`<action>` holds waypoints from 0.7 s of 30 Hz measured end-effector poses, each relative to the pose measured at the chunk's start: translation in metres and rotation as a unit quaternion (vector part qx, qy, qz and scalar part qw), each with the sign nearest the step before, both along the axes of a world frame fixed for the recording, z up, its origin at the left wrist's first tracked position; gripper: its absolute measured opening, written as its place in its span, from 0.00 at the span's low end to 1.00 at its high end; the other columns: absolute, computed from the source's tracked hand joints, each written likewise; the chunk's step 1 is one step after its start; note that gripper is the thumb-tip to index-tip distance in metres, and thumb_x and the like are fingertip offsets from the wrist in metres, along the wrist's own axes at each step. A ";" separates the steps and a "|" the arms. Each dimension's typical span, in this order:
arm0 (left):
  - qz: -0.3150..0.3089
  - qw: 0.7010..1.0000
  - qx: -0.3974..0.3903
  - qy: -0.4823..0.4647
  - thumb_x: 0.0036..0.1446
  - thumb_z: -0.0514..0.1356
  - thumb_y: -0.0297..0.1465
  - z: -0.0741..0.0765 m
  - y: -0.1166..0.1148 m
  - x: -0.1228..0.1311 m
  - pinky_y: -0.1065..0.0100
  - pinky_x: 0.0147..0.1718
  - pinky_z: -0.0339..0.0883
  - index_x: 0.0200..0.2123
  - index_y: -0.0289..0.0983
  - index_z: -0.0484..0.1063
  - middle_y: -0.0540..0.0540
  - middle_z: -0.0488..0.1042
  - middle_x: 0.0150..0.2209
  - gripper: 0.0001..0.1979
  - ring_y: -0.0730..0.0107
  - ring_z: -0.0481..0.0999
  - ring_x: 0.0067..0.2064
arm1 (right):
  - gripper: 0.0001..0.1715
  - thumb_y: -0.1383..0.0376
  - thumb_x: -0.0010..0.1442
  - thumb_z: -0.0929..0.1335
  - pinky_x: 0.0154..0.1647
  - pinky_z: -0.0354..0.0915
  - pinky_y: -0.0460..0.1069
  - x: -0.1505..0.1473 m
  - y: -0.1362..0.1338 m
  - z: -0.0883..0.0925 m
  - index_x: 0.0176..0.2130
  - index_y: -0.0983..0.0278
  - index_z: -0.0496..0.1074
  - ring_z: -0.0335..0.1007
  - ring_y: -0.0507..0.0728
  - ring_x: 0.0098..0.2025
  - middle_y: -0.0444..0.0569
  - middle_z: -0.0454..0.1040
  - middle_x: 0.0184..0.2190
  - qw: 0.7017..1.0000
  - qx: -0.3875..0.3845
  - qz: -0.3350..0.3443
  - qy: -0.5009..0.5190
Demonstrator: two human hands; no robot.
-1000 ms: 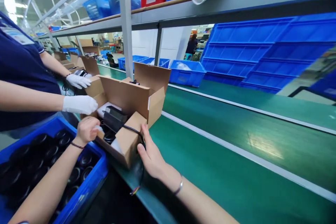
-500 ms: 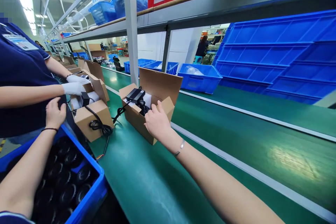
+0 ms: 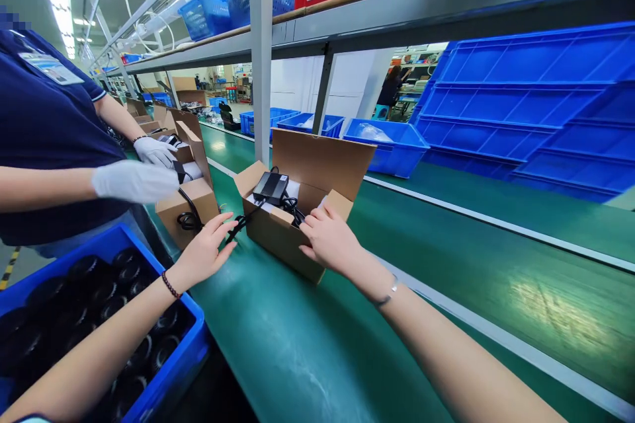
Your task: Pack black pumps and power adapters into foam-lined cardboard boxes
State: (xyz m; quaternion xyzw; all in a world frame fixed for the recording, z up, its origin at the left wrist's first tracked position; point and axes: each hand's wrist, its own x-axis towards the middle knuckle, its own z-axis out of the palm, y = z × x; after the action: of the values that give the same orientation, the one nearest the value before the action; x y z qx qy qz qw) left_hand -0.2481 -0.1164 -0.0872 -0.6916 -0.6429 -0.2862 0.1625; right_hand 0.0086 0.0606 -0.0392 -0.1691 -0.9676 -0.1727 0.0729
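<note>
An open cardboard box (image 3: pixel 278 244) stands on the green belt with its lid raised. Inside it lie a black power adapter (image 3: pixel 270 188), coiled black cable and white packing. My right hand (image 3: pixel 330 238) grips the near wall of this box, fingers over the rim and thumb outside. To its left, my left hand (image 3: pixel 208 252) reaches over the belt with fingers and thumb apart. Right at those fingertips hangs a bundled black cable (image 3: pixel 239 227), running from the adapter over the box's rim; I see no grip on it.
A co-worker's gloved hands (image 3: pixel 133 182) are over a second open box (image 3: pixel 191 201) on the left. Below, a blue crate (image 3: pixel 198 337) holds several round black parts. Blue bins (image 3: pixel 387 145) and stacked blue crates (image 3: pixel 506 106) stand beyond the belt, under a shelf (image 3: pixel 377 13).
My left hand has moved right, from above the blue crate to the cable beside the box. My right hand and the box have shifted slightly right in view. The co-worker's near hand has lifted.
</note>
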 end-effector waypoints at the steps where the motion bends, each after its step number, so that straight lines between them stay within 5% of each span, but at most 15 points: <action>1: 0.008 0.999 -0.018 -0.025 0.68 0.55 0.34 -0.007 0.003 0.001 0.52 0.63 0.70 0.62 0.37 0.63 0.35 0.66 0.64 0.20 0.55 0.70 0.64 | 0.15 0.58 0.61 0.75 0.60 0.61 0.64 0.011 -0.002 -0.001 0.41 0.68 0.77 0.68 0.68 0.50 0.59 0.76 0.39 1.000 0.001 0.003 -0.003; 4: 0.030 0.992 -0.077 -0.097 0.65 0.60 0.38 -0.029 0.012 0.001 0.48 0.62 0.71 0.66 0.34 0.56 0.31 0.65 0.63 0.31 0.50 0.70 0.64 | 0.14 0.58 0.61 0.75 0.64 0.58 0.65 0.044 -0.009 -0.007 0.39 0.67 0.76 0.68 0.67 0.52 0.56 0.76 0.39 1.000 -0.003 0.011 -0.001; 6: 0.025 0.983 -0.126 -0.128 0.59 0.65 0.40 -0.043 0.019 0.007 0.47 0.60 0.72 0.63 0.33 0.60 0.30 0.68 0.61 0.33 0.47 0.73 0.62 | 0.12 0.59 0.60 0.75 0.65 0.58 0.66 0.064 -0.012 -0.011 0.37 0.66 0.75 0.68 0.67 0.53 0.55 0.76 0.39 0.999 -0.004 0.032 0.023; 9: -0.011 0.968 -0.196 -0.154 0.54 0.67 0.39 -0.060 0.028 0.023 0.51 0.54 0.76 0.51 0.34 0.72 0.34 0.75 0.54 0.23 0.47 0.77 0.56 | 0.10 0.62 0.60 0.74 0.65 0.60 0.67 0.088 -0.018 -0.017 0.34 0.65 0.74 0.69 0.68 0.53 0.55 0.76 0.38 0.995 -0.009 0.069 0.065; 12: -0.039 0.954 -0.236 -0.179 0.60 0.59 0.38 -0.063 0.026 0.036 0.62 0.37 0.78 0.36 0.36 0.72 0.43 0.80 0.37 0.10 0.58 0.81 0.38 | 0.09 0.61 0.65 0.71 0.65 0.59 0.71 0.107 -0.024 -0.019 0.38 0.64 0.72 0.68 0.70 0.56 0.55 0.76 0.41 0.989 -0.039 0.108 0.097; 14: -0.038 0.952 -0.231 -0.196 0.63 0.55 0.38 -0.052 0.016 0.037 0.66 0.30 0.74 0.33 0.37 0.70 0.47 0.77 0.30 0.12 0.62 0.78 0.31 | 0.12 0.58 0.69 0.68 0.65 0.60 0.69 0.118 -0.022 -0.016 0.47 0.64 0.70 0.67 0.69 0.59 0.58 0.75 0.49 0.972 -0.072 0.139 0.175; 16: -0.025 0.956 -0.202 -0.212 0.65 0.53 0.40 -0.029 0.001 0.035 0.67 0.29 0.72 0.37 0.37 0.69 0.47 0.76 0.31 0.13 0.64 0.76 0.31 | 0.17 0.58 0.70 0.67 0.64 0.64 0.64 0.126 -0.011 -0.012 0.55 0.62 0.67 0.67 0.66 0.61 0.60 0.70 0.56 0.937 -0.089 0.101 0.321; 19: -0.012 0.963 -0.154 -0.222 0.68 0.51 0.40 0.021 -0.023 0.036 0.69 0.30 0.70 0.40 0.37 0.68 0.48 0.74 0.31 0.13 0.67 0.74 0.31 | 0.37 0.55 0.61 0.73 0.62 0.66 0.63 0.123 0.023 -0.006 0.63 0.63 0.59 0.64 0.68 0.63 0.65 0.64 0.61 0.823 -0.164 -0.081 0.538; 21: -0.029 0.983 -0.102 -0.153 0.66 0.54 0.35 0.052 -0.033 0.045 0.71 0.29 0.67 0.38 0.38 0.69 0.50 0.72 0.30 0.08 0.69 0.73 0.30 | 0.57 0.52 0.53 0.75 0.62 0.66 0.65 0.111 0.049 -0.007 0.69 0.65 0.47 0.63 0.69 0.64 0.67 0.61 0.64 0.743 -0.305 -0.107 0.586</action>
State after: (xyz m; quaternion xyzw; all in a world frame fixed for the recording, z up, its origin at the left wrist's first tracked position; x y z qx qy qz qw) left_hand -0.2034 -0.1497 -0.0350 -0.6708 -0.6658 -0.3263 -0.0173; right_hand 0.1193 0.1098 -0.0458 -0.3525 -0.7108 0.2584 0.5511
